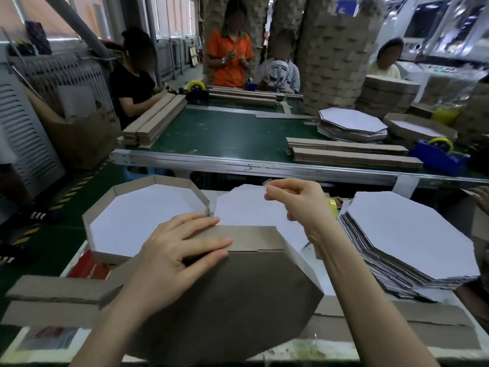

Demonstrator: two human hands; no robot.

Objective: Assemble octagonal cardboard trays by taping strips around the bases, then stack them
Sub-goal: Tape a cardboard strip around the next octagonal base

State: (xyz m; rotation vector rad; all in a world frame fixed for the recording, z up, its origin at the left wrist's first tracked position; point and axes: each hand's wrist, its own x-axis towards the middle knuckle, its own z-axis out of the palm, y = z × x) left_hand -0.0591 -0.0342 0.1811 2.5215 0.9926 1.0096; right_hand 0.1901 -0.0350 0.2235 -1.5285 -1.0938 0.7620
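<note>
Head view: left hand (174, 250) lay flat, fingers together, pressing the strip (254, 238) on the tilted tray's (238, 300) top edge, mid-table. Right hand (296, 202) pinched a scrap (267, 183) above, clear of the stack (410, 234).

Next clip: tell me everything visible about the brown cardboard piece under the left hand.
The unfinished tray is a plain brown cardboard octagon, brown face towards the camera, at the near edge of the workbench. A brown strip is folded along its top edge, and a wall showing white runs down its right side. The left hand presses flat fingers on the top strip. The right hand, pinching a small piece, is raised clear of it.
</note>
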